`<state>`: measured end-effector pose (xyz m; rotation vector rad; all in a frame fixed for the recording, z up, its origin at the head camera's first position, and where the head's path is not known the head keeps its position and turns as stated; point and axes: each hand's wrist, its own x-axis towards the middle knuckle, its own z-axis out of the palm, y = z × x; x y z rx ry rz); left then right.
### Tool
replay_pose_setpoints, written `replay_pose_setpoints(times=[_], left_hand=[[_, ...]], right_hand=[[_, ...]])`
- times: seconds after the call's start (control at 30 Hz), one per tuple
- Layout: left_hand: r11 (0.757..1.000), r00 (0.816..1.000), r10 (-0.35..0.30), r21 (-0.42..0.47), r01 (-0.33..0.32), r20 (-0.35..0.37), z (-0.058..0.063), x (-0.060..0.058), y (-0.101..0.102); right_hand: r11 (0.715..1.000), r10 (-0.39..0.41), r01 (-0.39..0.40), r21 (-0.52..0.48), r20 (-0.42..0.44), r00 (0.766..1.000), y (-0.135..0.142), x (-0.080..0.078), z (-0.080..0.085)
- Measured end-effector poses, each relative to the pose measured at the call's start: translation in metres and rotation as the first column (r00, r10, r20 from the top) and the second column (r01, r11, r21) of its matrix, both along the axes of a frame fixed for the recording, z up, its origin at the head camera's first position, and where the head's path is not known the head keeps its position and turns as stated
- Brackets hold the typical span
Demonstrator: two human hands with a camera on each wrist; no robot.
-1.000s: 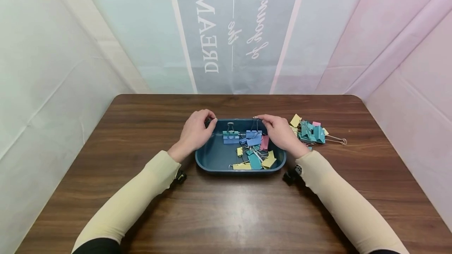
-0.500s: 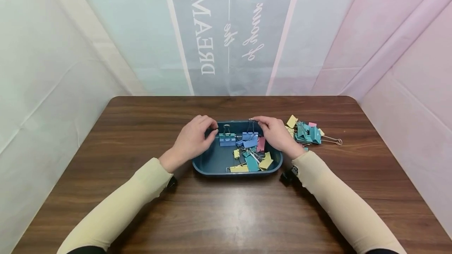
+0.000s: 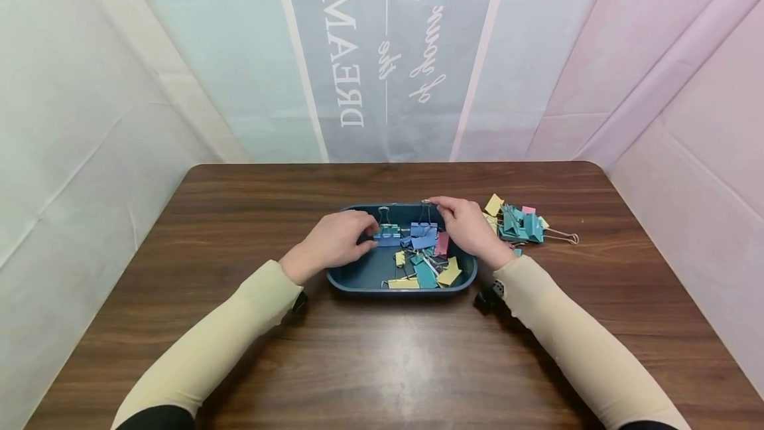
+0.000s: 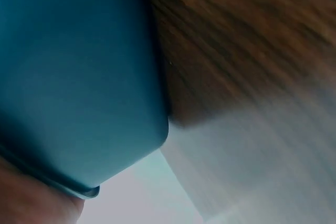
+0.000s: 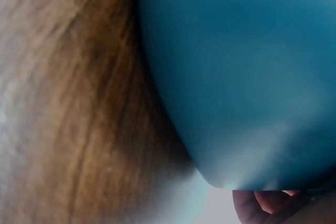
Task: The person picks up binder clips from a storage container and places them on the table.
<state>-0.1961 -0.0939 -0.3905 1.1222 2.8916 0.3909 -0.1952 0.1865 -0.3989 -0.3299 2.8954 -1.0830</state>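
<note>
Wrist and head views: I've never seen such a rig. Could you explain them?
There's no robot, just a person's left hand and right hand. The head camera looks forward and down; the wrist cameras see the blue tray from outside and the brown table. Colored binder clips lie in the tray, with a pile of clips beside it, to the right. The left hand's fingers are at a blue-and-teal clip; the right hand's are by a blue clip at the far side. Whether either grips anything is unclear.

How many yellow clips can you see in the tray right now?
3 visible: a small yellow clip near the middle of the tray, a wide yellow clip along the near side, and a third yellow clip towards the right end. More may be hidden.
</note>
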Motion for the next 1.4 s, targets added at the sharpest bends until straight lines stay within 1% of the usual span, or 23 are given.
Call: replay_pose_setpoints(times=[0.2,0.33,0.47,0.53,0.63,0.8,0.93,1.17,1.3,1.4], left_hand=[[0.996,1.000,0.010,-0.087,-0.009,0.014,-0.002,-0.003,0.004],[0.989,0.999,0.037,-0.144,-0.034,0.018,0.000,-0.004,0.010],[0.986,0.996,0.079,-0.150,-0.074,0.030,0.002,-0.004,0.016],[0.986,0.995,0.090,-0.147,-0.084,0.034,0.001,-0.004,0.017],[0.988,0.995,0.093,-0.126,-0.087,0.043,0.001,-0.004,0.018],[0.993,0.993,0.103,-0.057,-0.100,0.051,0.000,-0.005,0.017],[0.994,0.991,0.112,-0.029,-0.110,0.068,0.000,-0.006,0.014],[0.992,0.987,0.117,0.029,-0.121,0.107,0.005,-0.006,0.011],[0.990,0.988,0.111,0.072,-0.119,0.105,0.006,-0.005,0.006],[0.987,0.991,0.104,0.117,-0.114,0.088,0.009,-0.004,0.001]], right_hand=[[1.000,-0.011,0.011,0.000,-0.007,1.000,0.000,0.000,0.000],[1.000,-0.010,0.010,0.003,-0.002,1.000,0.000,0.001,-0.001],[1.000,-0.009,0.009,-0.003,-0.005,1.000,0.000,0.001,0.000],[1.000,-0.009,0.009,-0.005,0.001,1.000,0.000,0.001,0.000],[1.000,-0.008,0.008,-0.005,0.008,1.000,0.001,0.002,0.000],[1.000,-0.004,0.004,-0.005,-0.001,1.000,0.000,0.002,0.001],[1.000,0.002,-0.002,-0.001,-0.001,1.000,-0.001,0.001,0.000],[1.000,-0.006,0.006,0.005,-0.003,1.000,0.000,0.001,0.000],[1.000,-0.002,0.002,-0.008,-0.005,1.000,-0.001,0.001,0.000],[1.000,-0.002,0.002,-0.012,-0.011,1.000,-0.001,0.001,-0.001]])
